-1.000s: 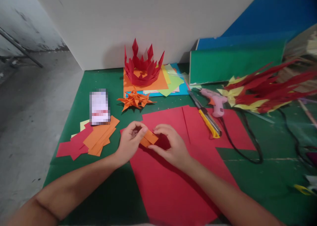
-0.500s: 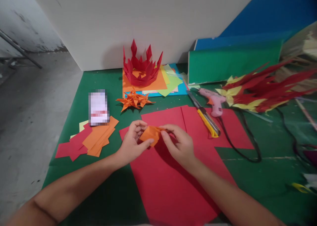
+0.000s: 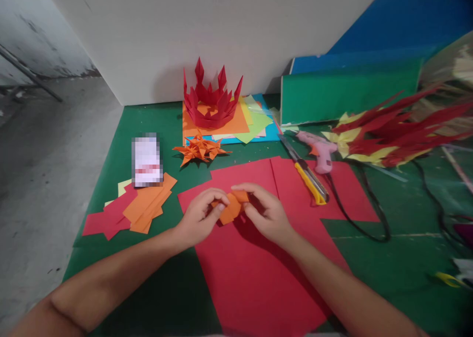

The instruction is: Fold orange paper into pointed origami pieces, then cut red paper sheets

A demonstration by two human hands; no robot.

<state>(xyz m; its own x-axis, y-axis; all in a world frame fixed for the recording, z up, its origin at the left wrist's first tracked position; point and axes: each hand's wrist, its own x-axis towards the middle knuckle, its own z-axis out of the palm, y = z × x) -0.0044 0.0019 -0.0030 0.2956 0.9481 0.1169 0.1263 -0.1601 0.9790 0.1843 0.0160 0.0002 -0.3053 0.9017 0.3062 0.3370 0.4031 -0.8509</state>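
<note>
A small folded piece of orange paper (image 3: 229, 210) is held between my two hands, above large red sheets (image 3: 258, 273). My left hand (image 3: 202, 216) pinches its left side between thumb and fingers. At its right side, my right hand (image 3: 268, 213) grips a narrow folded part with thumb and forefinger. Folded orange star shapes (image 3: 200, 150) lie just beyond my hands. Behind them a red paper crown (image 3: 212, 105) stands on stacked coloured sheets (image 3: 242, 122).
A phone (image 3: 147, 160) and loose paper strips (image 3: 148, 206) lie left. To the right are a yellow cutter (image 3: 308, 182), a pink glue gun (image 3: 321, 152) with its black cord, and a red and yellow paper piece (image 3: 391, 130). A green board (image 3: 347, 98) stands behind.
The orange paper has turned between my hands, and its right part now shows wider. My left fingers have curled further over its left side.
</note>
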